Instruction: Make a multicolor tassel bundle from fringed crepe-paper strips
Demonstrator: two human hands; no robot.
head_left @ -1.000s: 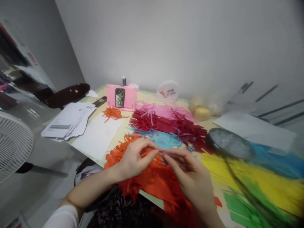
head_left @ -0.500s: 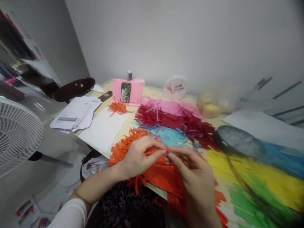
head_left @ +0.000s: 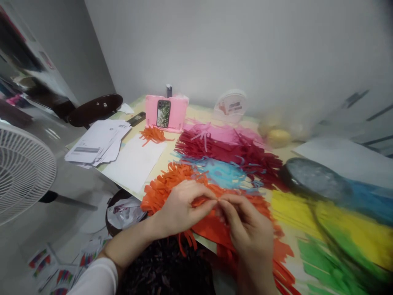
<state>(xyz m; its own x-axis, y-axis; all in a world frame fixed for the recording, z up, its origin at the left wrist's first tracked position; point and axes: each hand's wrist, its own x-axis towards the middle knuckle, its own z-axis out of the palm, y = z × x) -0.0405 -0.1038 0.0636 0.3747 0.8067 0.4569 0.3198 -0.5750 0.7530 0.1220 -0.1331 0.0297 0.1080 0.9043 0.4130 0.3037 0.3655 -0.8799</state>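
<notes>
Both my hands meet at their fingertips over a heap of orange fringed paper (head_left: 159,186) at the table's near edge. My left hand (head_left: 186,205) pinches with thumb and forefinger. Against it, my right hand (head_left: 251,229) pinches too, its other fingers curled. Whatever lies between the fingertips is too small and covered to make out. Orange paper spreads under both hands, and some strips hang over the table edge. Light blue fringed paper (head_left: 225,173) lies just beyond, with dark red fringed paper (head_left: 221,145) behind it.
A phone (head_left: 163,113) leans on a pink stand (head_left: 179,112). White papers (head_left: 95,143) and a small orange tassel (head_left: 152,134) lie left. To the right are a dark round object (head_left: 317,176), yellow paper (head_left: 291,211) and green paper (head_left: 319,258). A fan (head_left: 24,176) stands left.
The view has shifted slightly. My fingertips stay pinched together above the orange paper, and my right hand's fingers have curled in more.
</notes>
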